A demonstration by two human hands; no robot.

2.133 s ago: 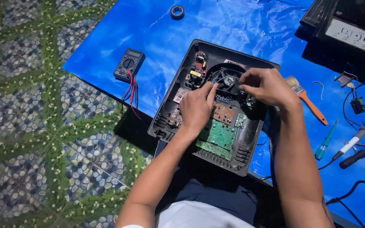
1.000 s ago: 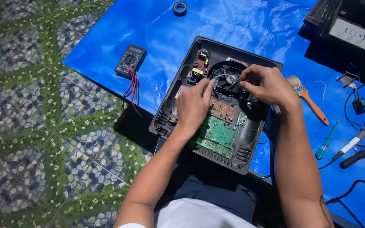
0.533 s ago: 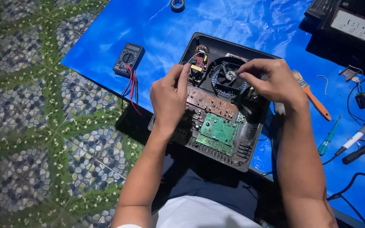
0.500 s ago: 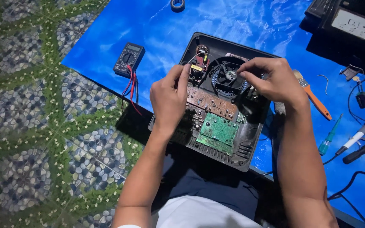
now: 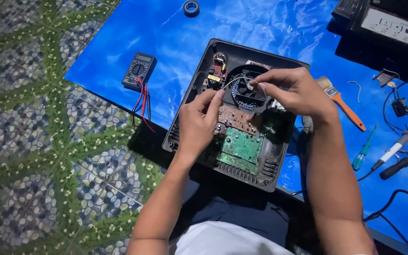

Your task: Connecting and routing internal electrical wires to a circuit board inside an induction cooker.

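An opened black appliance housing (image 5: 192, 101) lies on a blue tarp, showing a green circuit board (image 5: 241, 145), a brown circuit board (image 5: 236, 120) and a round black fan (image 5: 244, 89). My left hand (image 5: 198, 123) rests over the housing's left side, its fingers pinching a thin white wire (image 5: 231, 82). Over the fan, my right hand (image 5: 293, 92) pinches the other end of that wire between thumb and fingertips.
A black multimeter (image 5: 139, 71) with red and black leads lies left of the housing. A roll of tape (image 5: 191, 7) sits at the top. To the right lie an orange-handled brush (image 5: 343, 103), a green screwdriver (image 5: 363, 151), a soldering iron (image 5: 399, 144) and another black device (image 5: 393, 23).
Both hands lifted from inside the housing. My left hand moved left and up off the boards. A thin white wire is now held between the two hands above the fan.
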